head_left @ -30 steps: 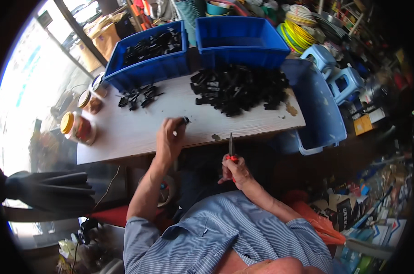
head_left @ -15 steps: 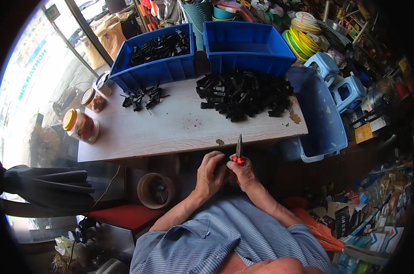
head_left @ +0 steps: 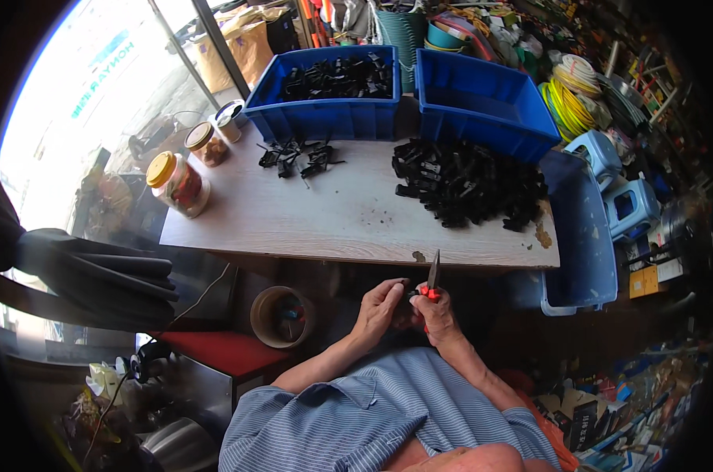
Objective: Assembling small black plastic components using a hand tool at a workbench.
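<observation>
My right hand (head_left: 441,318) grips needle-nose pliers (head_left: 434,274) with red handles, their jaws pointing up toward the table's front edge. Just beside it, my left hand (head_left: 378,308) is closed, thumb against fingers; a small dark bit shows near the fingertips, too small to name. Both hands are in front of my body, below the table edge. On the white table (head_left: 309,216) lie a large heap of black plastic buckle-like parts (head_left: 471,185) at the right and a smaller cluster of black parts (head_left: 297,157) at the left.
Two blue bins stand at the back: the left bin (head_left: 325,116) holds black parts, the right bin (head_left: 486,122) shows its bare floor. Jars (head_left: 179,187) line the left edge. A round bucket (head_left: 282,318) sits below; a larger blue tub (head_left: 581,259) stands to the right.
The view has shifted, so the table sits farther right and lower. My left hand has drawn slightly away from the pliers, its fingers straighter. The pliers remain in my right hand.
</observation>
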`<move>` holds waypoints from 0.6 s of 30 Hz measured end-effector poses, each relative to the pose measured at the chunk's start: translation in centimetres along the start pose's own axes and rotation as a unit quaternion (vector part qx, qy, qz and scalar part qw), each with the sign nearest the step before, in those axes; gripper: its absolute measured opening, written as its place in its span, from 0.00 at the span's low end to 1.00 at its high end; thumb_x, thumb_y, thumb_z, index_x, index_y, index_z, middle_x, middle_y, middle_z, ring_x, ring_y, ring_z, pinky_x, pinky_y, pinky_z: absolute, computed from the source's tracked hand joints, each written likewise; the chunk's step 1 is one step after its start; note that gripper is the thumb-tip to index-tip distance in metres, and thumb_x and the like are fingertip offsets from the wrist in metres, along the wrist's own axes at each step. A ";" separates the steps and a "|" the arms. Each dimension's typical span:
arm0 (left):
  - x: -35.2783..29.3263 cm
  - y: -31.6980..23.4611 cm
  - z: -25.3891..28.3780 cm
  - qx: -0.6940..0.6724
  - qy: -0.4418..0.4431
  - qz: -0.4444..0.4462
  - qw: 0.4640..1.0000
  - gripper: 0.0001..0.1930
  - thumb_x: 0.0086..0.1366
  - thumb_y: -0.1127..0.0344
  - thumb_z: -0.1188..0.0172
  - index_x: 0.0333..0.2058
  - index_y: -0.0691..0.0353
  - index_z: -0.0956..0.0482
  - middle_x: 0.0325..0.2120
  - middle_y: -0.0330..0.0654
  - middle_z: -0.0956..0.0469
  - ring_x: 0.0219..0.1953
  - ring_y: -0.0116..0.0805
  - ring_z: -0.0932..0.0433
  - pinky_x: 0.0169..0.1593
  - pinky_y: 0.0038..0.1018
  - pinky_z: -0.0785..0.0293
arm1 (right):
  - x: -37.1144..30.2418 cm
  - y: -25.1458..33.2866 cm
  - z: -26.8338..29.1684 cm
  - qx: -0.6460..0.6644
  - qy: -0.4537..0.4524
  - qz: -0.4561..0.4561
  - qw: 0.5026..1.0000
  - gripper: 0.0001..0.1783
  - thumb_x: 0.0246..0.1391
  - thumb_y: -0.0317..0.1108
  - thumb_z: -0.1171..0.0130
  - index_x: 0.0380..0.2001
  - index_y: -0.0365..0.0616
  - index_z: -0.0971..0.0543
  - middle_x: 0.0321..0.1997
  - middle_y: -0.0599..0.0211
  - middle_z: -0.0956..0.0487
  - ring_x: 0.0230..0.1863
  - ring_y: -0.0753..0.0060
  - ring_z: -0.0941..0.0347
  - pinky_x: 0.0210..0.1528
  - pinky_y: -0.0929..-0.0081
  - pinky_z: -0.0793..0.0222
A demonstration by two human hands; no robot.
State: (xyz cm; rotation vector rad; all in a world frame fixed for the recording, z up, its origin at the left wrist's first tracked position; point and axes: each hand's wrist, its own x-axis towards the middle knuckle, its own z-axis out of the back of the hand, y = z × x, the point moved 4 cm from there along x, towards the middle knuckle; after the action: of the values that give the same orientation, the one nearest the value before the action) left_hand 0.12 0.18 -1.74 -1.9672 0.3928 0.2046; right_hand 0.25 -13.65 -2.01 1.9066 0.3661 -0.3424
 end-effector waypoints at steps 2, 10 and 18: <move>-0.2 -0.3 -0.3 -0.009 0.042 0.034 0.998 0.20 0.75 0.55 0.49 0.53 0.66 0.26 0.24 0.40 0.20 0.20 0.22 0.27 0.26 0.17 0.31 | -0.1 0.1 0.1 -0.009 -0.027 0.004 1.000 0.07 0.49 0.29 0.40 0.24 0.50 0.29 0.20 0.80 0.33 0.19 0.86 0.39 0.20 0.82 0.42; 0.6 1.1 0.1 -0.100 0.010 0.149 0.984 0.12 0.70 0.58 0.43 0.36 0.62 0.22 0.19 0.40 0.24 0.17 0.27 0.26 0.20 0.20 0.33 | -0.2 0.4 -0.3 -0.011 -0.015 -0.011 1.000 0.07 0.51 0.28 0.41 0.25 0.50 0.29 0.20 0.80 0.33 0.18 0.86 0.39 0.18 0.83 0.41; 1.2 1.3 -0.7 -0.161 -0.024 0.141 0.976 0.07 0.63 0.65 0.40 0.29 0.60 0.26 0.12 0.36 0.35 0.13 0.26 0.35 0.17 0.27 0.40 | 0.1 -0.4 -0.2 -0.019 -0.016 -0.015 1.000 0.05 0.49 0.28 0.44 0.24 0.49 0.29 0.19 0.77 0.33 0.16 0.83 0.38 0.18 0.83 0.43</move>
State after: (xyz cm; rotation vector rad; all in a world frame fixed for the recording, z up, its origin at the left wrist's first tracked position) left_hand 0.72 -1.13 -2.96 -2.2120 0.6406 0.5256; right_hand 0.21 -13.25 -2.35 1.8585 0.3780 -0.3842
